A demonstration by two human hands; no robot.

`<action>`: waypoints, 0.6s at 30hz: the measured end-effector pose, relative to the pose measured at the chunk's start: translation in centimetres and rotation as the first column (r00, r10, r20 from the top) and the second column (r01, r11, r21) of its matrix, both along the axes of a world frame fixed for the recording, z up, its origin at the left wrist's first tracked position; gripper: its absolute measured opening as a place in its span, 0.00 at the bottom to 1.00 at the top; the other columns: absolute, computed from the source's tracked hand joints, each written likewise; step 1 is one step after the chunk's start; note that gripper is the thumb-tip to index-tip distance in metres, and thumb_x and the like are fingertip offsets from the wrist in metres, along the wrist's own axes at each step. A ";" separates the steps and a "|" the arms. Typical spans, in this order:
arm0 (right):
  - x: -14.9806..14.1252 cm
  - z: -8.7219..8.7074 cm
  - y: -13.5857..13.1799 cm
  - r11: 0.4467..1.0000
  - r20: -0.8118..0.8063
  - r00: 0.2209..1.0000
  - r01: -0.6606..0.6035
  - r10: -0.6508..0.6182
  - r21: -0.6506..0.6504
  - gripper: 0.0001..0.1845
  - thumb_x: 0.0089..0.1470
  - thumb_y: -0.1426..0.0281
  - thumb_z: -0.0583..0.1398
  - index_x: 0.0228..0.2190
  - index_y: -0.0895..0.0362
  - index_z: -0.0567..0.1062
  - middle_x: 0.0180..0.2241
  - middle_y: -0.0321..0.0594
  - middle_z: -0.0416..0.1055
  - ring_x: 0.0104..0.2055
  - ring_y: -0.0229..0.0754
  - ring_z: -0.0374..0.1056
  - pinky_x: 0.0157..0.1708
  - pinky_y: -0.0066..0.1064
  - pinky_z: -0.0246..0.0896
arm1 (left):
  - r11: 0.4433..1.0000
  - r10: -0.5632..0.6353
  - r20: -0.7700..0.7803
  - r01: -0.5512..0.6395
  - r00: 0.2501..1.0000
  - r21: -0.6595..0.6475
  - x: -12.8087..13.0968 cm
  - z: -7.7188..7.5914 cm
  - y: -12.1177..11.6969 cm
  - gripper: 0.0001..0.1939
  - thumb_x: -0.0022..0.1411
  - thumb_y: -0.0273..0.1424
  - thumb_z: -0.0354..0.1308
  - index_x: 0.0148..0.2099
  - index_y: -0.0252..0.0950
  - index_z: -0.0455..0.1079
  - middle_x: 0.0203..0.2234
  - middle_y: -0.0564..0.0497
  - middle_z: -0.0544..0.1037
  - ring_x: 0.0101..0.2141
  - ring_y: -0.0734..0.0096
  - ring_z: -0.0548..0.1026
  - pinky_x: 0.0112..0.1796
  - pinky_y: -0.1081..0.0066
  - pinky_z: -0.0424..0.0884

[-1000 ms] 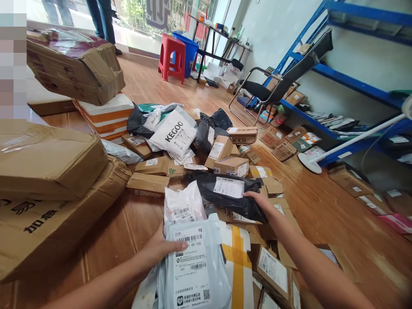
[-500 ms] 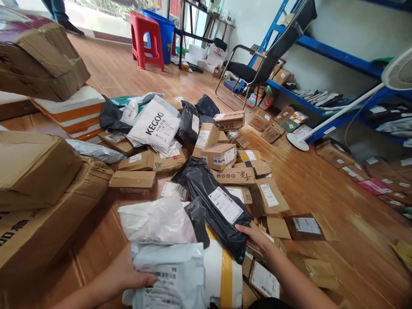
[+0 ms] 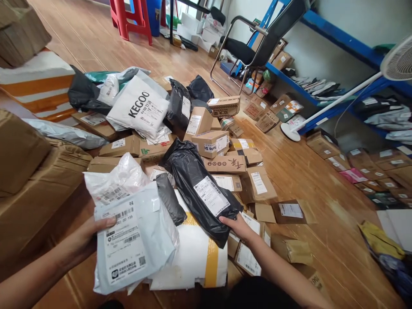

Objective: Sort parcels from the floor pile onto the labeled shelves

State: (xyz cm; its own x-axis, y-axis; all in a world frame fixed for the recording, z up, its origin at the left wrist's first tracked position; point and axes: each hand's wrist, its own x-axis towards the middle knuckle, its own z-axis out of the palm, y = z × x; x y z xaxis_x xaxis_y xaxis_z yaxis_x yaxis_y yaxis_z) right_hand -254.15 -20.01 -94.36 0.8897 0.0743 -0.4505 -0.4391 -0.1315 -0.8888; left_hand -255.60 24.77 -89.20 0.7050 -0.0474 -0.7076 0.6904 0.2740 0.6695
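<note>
My left hand [image 3: 98,229] grips a pale blue mailer bag [image 3: 151,240] by its left edge, thumb over the printed label. Behind that bag, a whitish plastic parcel [image 3: 128,174] sticks out; whether the same hand holds it too, I cannot tell. My right hand [image 3: 236,225] is closed on the near end of a long black plastic parcel [image 3: 183,171], its thumb on top by the white label. Between the two hands lies a small dark grey packet [image 3: 170,201]. Under them is a white foam box [image 3: 189,253] with yellow tape.
Cardboard boxes [image 3: 210,143] and a white KEGOO bag [image 3: 141,107] are heaped ahead. Large cartons [image 3: 54,193] stand at left. Farther off are a red stool [image 3: 130,19], a black chair [image 3: 244,49], a white fan [image 3: 291,131] and blue shelving [image 3: 337,40] with parcels.
My left hand has moved left and up with the pale blue bag, whose label now faces me more fully. My right hand stays on the black parcel. The camera view has shifted down.
</note>
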 end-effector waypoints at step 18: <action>-1.6 -0.2 1.9 0.998 0.009 0.999 -0.040 0.040 -0.038 0.40 0.37 0.51 0.74 0.52 0.51 0.76 0.46 0.47 0.78 0.55 0.59 0.70 0.63 0.58 0.56 | 0.973 -0.151 0.162 0.175 0.975 -0.151 -0.3 3.0 -3.6 0.34 0.36 0.32 0.66 0.51 0.34 0.76 0.26 0.56 0.82 0.29 0.59 0.80 0.30 0.71 0.75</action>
State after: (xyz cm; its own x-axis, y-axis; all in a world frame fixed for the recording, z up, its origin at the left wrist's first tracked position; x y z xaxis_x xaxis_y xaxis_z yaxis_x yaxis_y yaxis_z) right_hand -255.73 -18.08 -94.55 0.8906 0.0932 -0.4452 -0.4243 -0.1824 -0.8870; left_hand -255.92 21.18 -86.18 0.7746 -0.2767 -0.5687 0.6311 0.2801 0.7234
